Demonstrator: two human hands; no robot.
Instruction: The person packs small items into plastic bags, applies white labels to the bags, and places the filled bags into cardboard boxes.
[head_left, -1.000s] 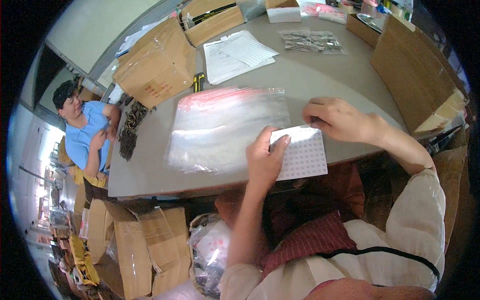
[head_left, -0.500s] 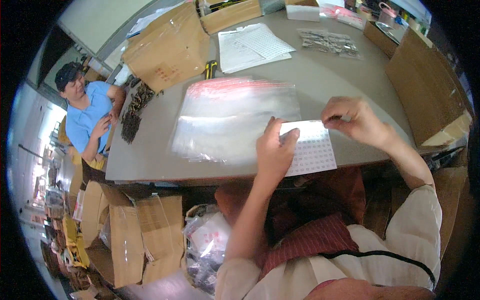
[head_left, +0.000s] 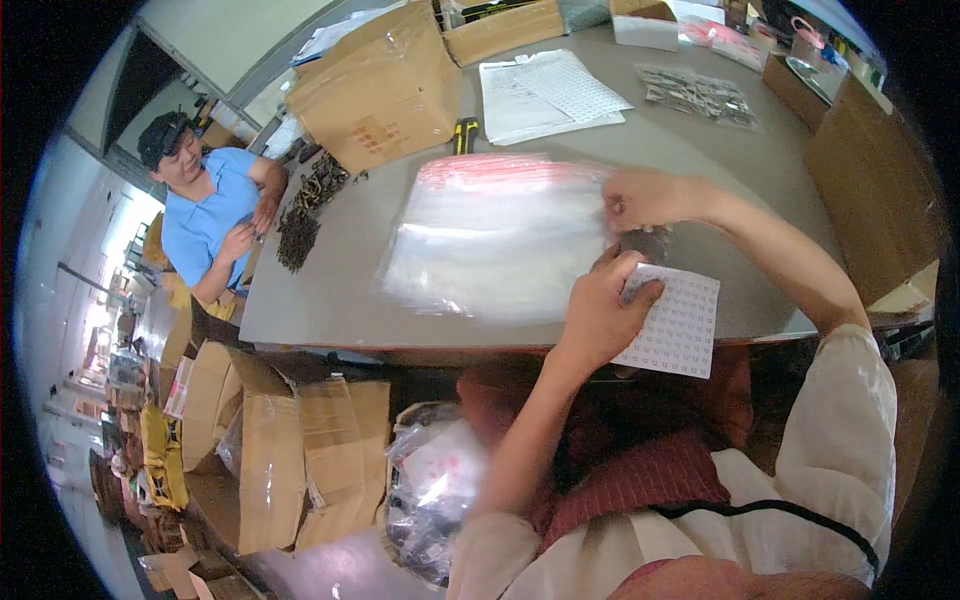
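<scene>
My left hand grips a white sheet of small printed labels by its left side, thumb on top, at the table's front edge. The sheet tilts and its lower part hangs past the edge. Just above it, my right hand is curled with the fingertips pinched together, at the right edge of a stack of clear plastic bags with red-striped tops. Whatever lies between those fingertips is too small and blurred to make out. A small dark patch shows between my two hands.
A black-and-yellow cutter, papers, a bag of metal parts and a cardboard box lie beyond the stack. Cardboard stands at right. A person in blue works by dark metal pieces. Open boxes stand below.
My right hand has moved left from the label sheet's top corner to the edge of the bag stack. The sheet has tilted and dropped nearer to me. The whole view has shifted.
</scene>
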